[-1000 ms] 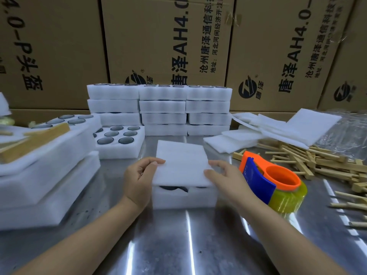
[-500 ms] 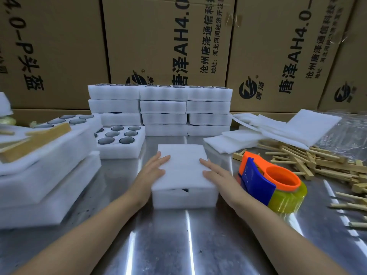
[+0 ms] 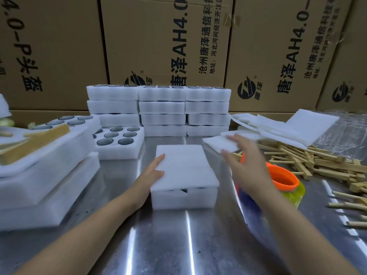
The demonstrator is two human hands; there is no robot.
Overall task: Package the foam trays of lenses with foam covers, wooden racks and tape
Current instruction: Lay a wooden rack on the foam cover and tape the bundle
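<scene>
Behind your bench stands a wall of printed cardboard boxes (image 3: 164, 46), and in front of you lies a shiny steel table (image 3: 178, 245). The foam tray (image 3: 182, 199) you are packing sits at the middle of it, with a foam cover (image 3: 184, 167) laid flat on top; dark lens edges show in the gap at the near side.

Your left hand (image 3: 153, 173) rests on the cover's left edge, fingers straight and pressed together. Your right hand (image 3: 244, 165) is off the tray and blurred, fingers spread and holding nothing. It hangs over the orange tape dispenser (image 3: 284, 181), its fingertips near a loose foam sheet (image 3: 220, 143) — you cannot tell whether they touch it.

More sheets are heaped at the right rear, with the pile of wooden racks (image 3: 317, 163) just in front of them. Stacked trays (image 3: 160, 110) line the back. An uncovered tray of lenses (image 3: 117, 143) sits left of centre.
</scene>
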